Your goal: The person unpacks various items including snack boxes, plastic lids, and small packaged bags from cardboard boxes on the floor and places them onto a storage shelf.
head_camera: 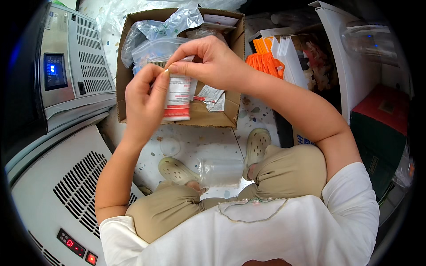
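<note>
Both my hands pinch the top corner of a white and red printed packet (177, 99), which hangs above the near left part of an open cardboard box (213, 121). My left hand (148, 93) grips the packet's edge between thumb and forefinger. Coming from the right, my right hand (204, 61) has its thumb and forefinger tips against the same corner, touching the left fingertips. Behind the hands, clear plastic bags (166, 28) and a zip bag (159, 46) lie in the box. Torn printed wrappers (211, 96) rest on the box's bottom.
Vented appliances with lit displays (56, 71) line the left side. At the right stand an orange-strapped bundle (264, 65), white folded sheets (289, 60) and a white panel (346, 56). A clear plastic roll or sleeve (221, 171) lies on the speckled floor between my clogs (176, 170).
</note>
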Demonstrator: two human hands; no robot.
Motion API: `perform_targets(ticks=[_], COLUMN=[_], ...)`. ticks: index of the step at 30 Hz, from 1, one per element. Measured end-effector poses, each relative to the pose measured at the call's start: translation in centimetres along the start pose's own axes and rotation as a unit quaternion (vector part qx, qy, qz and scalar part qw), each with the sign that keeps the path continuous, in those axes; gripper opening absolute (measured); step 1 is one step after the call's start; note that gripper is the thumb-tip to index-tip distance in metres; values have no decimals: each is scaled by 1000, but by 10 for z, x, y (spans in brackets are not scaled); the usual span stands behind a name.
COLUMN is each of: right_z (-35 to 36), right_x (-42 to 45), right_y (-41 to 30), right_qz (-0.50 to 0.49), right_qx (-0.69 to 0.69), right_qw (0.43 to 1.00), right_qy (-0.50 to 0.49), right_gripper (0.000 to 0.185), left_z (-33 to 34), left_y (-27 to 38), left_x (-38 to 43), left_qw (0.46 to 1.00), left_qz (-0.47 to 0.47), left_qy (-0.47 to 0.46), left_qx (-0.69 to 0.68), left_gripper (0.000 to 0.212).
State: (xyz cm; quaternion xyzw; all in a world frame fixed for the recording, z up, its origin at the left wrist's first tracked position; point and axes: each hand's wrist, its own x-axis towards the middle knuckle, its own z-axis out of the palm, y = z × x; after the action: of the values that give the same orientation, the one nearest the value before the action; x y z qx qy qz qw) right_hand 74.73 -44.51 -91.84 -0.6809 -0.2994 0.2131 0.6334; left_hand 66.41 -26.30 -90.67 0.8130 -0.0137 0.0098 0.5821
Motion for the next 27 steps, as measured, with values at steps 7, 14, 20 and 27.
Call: perform_targets(ticks=[7, 14, 20, 27], right_z=[-33, 28, 80, 35], right_x=[11, 0, -30, 4], right_y=[-19, 87, 169, 85], right_qz=[-34, 120, 172, 219], right_qx=[-503, -508, -421, -471], right_qw=[857, 725, 808, 768], right_qy=[-105, -450, -376, -375], right_gripper=[9, 19, 26, 46], left_z=[-36, -40, -49, -40], left_y=[-16, -48, -81, -70], left_x=[22, 37, 43, 33], left_qw=[999, 969, 997, 950], left_qz=[-3, 74, -65, -60], left_qy=[8, 89, 40, 34], left_qx=[40, 219, 12, -305], left_gripper=[16, 60, 59, 8])
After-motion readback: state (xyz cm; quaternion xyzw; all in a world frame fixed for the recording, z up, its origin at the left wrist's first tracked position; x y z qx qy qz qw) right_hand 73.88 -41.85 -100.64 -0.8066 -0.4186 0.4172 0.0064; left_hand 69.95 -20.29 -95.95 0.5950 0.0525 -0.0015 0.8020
